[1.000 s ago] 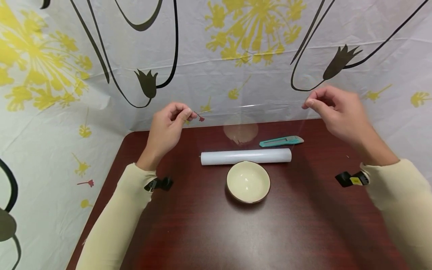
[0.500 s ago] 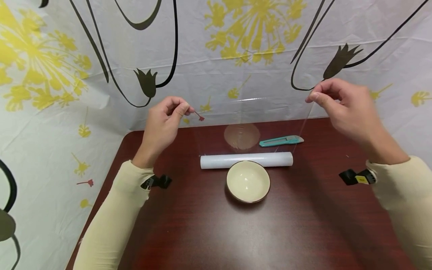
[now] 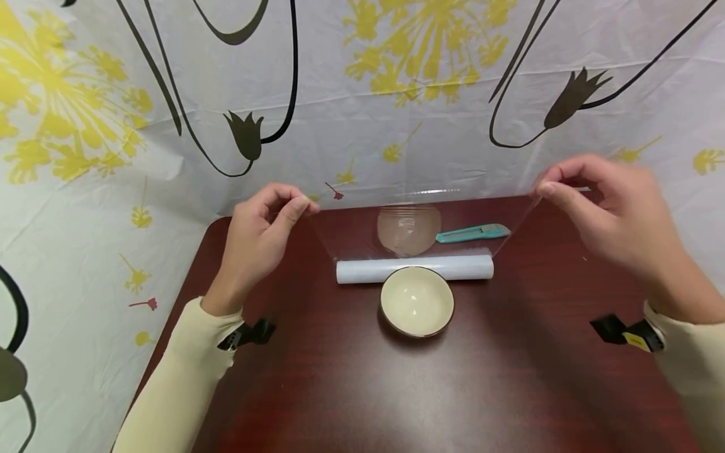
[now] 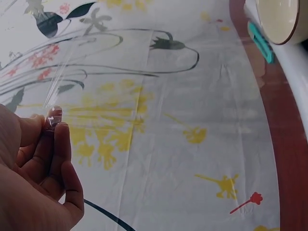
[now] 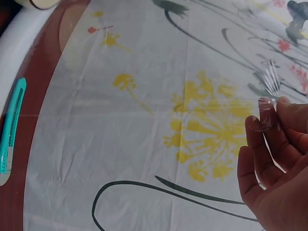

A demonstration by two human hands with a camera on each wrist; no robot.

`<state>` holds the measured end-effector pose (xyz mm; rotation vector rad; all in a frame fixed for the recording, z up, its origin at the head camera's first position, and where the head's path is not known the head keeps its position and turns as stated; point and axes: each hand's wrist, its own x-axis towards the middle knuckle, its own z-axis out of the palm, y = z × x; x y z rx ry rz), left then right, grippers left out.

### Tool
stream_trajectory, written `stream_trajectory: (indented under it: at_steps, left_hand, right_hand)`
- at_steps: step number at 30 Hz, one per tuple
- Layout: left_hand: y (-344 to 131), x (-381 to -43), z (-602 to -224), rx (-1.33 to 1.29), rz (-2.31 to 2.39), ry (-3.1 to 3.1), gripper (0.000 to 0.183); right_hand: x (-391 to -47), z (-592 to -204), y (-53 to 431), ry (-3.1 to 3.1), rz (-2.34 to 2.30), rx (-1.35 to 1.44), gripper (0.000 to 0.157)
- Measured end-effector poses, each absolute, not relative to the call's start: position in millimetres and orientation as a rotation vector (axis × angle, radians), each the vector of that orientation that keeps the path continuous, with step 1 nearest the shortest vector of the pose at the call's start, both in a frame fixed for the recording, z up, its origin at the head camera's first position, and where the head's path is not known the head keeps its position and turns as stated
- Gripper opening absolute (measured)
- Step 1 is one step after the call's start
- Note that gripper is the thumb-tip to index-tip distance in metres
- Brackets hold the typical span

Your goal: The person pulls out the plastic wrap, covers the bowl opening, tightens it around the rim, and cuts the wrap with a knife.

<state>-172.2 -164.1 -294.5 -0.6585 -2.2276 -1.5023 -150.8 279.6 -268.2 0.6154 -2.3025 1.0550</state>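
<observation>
A clear sheet of plastic wrap [image 3: 362, 233] stretches up from its white roll [image 3: 351, 272] on the table. My left hand [image 3: 257, 236] pinches one corner of the sheet between thumb and fingertips. The opposite corner is pinched by my right hand [image 3: 612, 217], with the film gathered into pleats at the fingertips in the right wrist view. Both hands are raised above the table, wider apart than the roll is long. In front of the roll stands a cream bowl [image 3: 416, 302] with a dark rim, overlapping the roll in the head view.
Behind the roll, toward its right end, lies a teal utility knife [image 3: 472, 233], partly seen through the film. A pale round shape [image 3: 409, 229] shows at the back of the dark red table [image 3: 362, 390]. A flower-patterned sheet [image 3: 340, 94] hangs behind and to the left.
My hands rose slightly, then came lower and spread farther apart, pulling the film tauter. The roll has shifted slightly toward the bowl. Bowl and knife stay in place.
</observation>
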Motion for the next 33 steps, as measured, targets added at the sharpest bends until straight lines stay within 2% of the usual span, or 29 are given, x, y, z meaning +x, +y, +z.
stream_trajectory:
  at_steps: [6, 8, 13, 23, 33]
  left_hand:
    - [-170, -144, -302, -0.720, -1.447, -2.267, 0.004]
    - [-172, -135, -304, -0.744, -1.441, -2.289, 0.006]
    - [-175, -114, -312, -0.833, -1.467, -2.316, 0.013]
    - [-185, -77, -335, -1.042, -1.483, -2.360, 0.031]
    - [-188, -57, -370, -1.214, -1.538, -2.397, 0.032]
  right_hand:
    - [-123, -276, 282, -2.270, 1.108, 0.784, 0.007]
    - [-114, -279, 282, -2.263, 1.111, 0.816, 0.003]
    - [-95, -287, 284, -2.247, 1.108, 0.891, 0.029]
    - [-58, -310, 286, -2.170, 1.228, 1.109, 0.029]
    - [-42, -341, 293, -2.151, 1.288, 1.283, 0.024]
